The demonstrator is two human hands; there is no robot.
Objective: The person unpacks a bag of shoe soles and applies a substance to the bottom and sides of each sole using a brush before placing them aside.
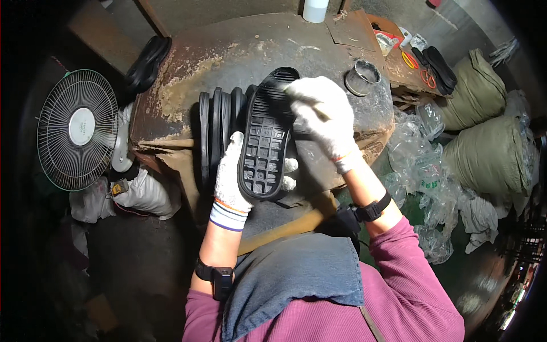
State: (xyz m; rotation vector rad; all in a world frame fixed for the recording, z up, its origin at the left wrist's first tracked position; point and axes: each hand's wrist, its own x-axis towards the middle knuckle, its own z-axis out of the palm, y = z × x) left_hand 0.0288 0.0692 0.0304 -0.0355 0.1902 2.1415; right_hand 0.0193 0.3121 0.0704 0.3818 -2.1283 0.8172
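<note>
The table (250, 54) has room at twelve o'clock; other soles (215, 125) crowd nine. Mid-view, the left hand (231, 176) grips a shoe sole (262, 151). The right hand (325, 111) bends at two; can't tell its grip.

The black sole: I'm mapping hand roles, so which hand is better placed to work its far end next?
Likely the right hand: its gloved fingers are at the far end of the black sole, by its right edge, while the left hand is busy holding the nearer half.
</note>
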